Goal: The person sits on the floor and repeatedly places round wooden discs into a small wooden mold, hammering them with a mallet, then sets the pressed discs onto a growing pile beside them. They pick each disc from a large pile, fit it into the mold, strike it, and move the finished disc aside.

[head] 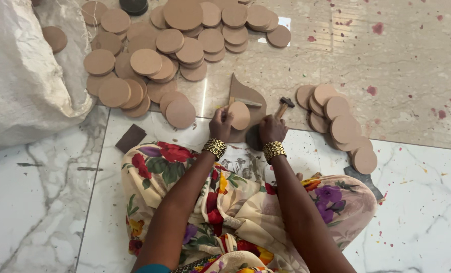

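Observation:
I sit on the floor in a flowered garment. My left hand (pixel 220 124) holds a round brown wooden disc (pixel 240 115) against a leaf-shaped brown board (pixel 243 91) that lies flat on the floor. A thin pale strip (pixel 247 102) lies across that board just above the disc. My right hand (pixel 272 129) is shut on the handle of a small hammer (pixel 284 104), whose dark head points away from me, just right of the board. Gold bangles ring both wrists.
A big heap of brown discs (pixel 155 55) covers the floor at the upper left beside a white sack (pixel 18 71). A smaller row of discs (pixel 339 121) lies to the right. A dark brown block (pixel 130 138) sits left of my knee, a dark blade-like piece (pixel 367 181) by my right knee.

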